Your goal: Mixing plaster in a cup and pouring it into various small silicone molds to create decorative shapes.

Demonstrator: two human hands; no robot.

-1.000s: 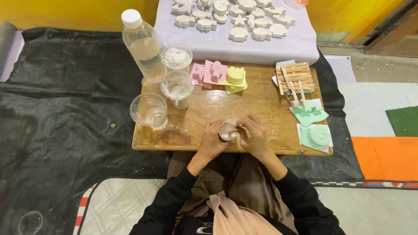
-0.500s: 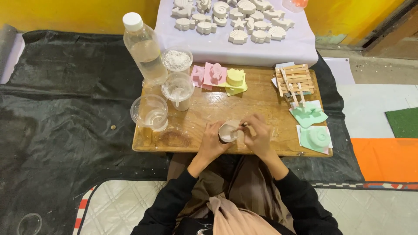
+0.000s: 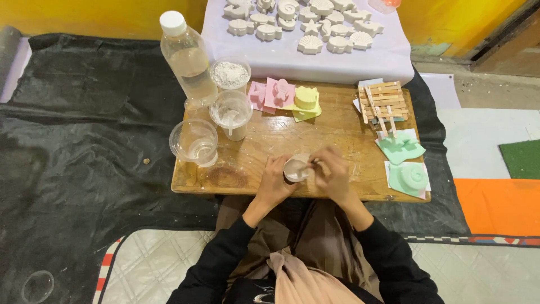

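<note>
The left hand (image 3: 275, 183) is wrapped around a small white cup (image 3: 295, 169), gripping it by its side at the near edge of the low wooden desk (image 3: 337, 132). The right hand (image 3: 332, 171) is closed on a thin white stirring stick (image 3: 308, 166) whose tip sits inside the cup.

To the left on the desk stands an empty clear plastic cup (image 3: 194, 142). Just beyond it is another clear plastic cup with white residue (image 3: 231, 114), and farther still a clear cup of white powder (image 3: 229, 74), beside a tall clear plastic bottle with a white cap (image 3: 187, 56). At the far middle lie pink silicone moulds (image 3: 273, 94) and a yellow silicone mould (image 3: 305, 102), touching one another. On the right are a stack of wooden sticks (image 3: 382, 101) and two green silicone moulds (image 3: 405, 163), one nearer than the other. Beyond the desk, a white sheet (image 3: 394, 56) carries many white plaster casts shaped like shells and stars (image 3: 309, 25). Black plastic sheeting (image 3: 84, 141) covers the floor to the left.
</note>
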